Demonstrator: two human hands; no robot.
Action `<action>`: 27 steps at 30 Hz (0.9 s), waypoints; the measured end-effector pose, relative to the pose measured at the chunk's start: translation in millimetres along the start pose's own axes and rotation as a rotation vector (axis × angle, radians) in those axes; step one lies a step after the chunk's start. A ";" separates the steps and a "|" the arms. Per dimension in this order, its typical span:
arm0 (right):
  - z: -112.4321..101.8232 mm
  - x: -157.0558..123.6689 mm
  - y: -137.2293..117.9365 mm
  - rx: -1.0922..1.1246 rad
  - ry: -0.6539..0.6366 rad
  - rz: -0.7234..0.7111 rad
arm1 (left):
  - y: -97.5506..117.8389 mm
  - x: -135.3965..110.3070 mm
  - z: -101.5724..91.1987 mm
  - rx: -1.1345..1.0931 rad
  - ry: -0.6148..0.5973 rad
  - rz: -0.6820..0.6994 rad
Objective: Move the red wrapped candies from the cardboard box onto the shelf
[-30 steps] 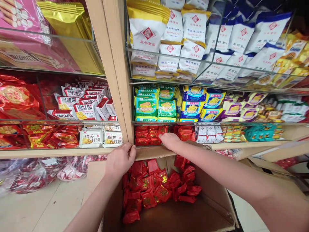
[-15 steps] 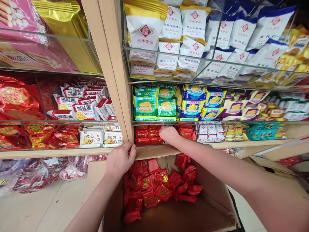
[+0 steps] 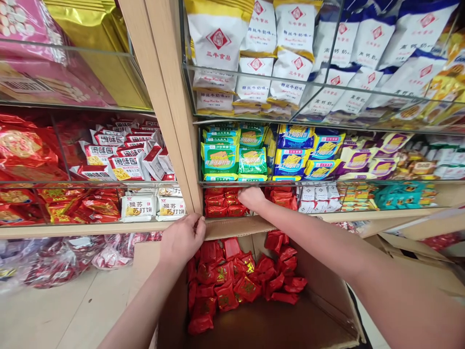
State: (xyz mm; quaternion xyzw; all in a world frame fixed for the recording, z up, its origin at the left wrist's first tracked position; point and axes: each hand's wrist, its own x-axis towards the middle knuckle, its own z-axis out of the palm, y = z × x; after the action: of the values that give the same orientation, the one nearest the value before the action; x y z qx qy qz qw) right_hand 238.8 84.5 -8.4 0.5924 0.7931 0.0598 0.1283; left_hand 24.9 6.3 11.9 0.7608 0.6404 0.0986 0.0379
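Observation:
A cardboard box (image 3: 329,295) stands below the shelf with a loose pile of small red-wrapped packets (image 3: 227,281) inside. My left hand (image 3: 183,240) is closed on the left end of the box's far flap (image 3: 236,228), close against the shelf edge. My right hand (image 3: 251,198) reaches over the box into the lowest shelf compartment. Its fingers are curled among neat rows of red packets (image 3: 218,201); what they hold, if anything, is hidden.
Soda biscuit packs (image 3: 252,160) fill the shelf above my right hand, behind a clear front panel. A wooden upright (image 3: 170,97) divides the shelving. Plastic bags of packets (image 3: 54,261) lie on the floor at left. Another carton (image 3: 417,266) is at right.
Both hands keep nearly the same places, the right one still in the compartment. The view has shifted slightly; the red packets look unchanged.

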 end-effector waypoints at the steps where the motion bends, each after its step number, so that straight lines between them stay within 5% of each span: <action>1: 0.0 0.4 0.1 0.008 -0.001 0.007 | 0.4 0.1 -0.4 -0.003 -0.003 -0.006; 12: 1.9 -6.9 -13.9 0.105 0.016 0.062 | 0.2 -0.7 0.0 0.011 -0.003 0.007; 27: 6.9 27.4 -4.1 0.246 -0.304 0.236 | 0.6 -0.6 0.2 0.010 0.021 0.005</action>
State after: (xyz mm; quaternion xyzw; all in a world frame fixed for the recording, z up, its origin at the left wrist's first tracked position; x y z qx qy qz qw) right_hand 229.7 109.1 -19.7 0.6943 0.6913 -0.1127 0.1653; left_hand 25.4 5.6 11.8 0.7614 0.6394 0.1035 0.0272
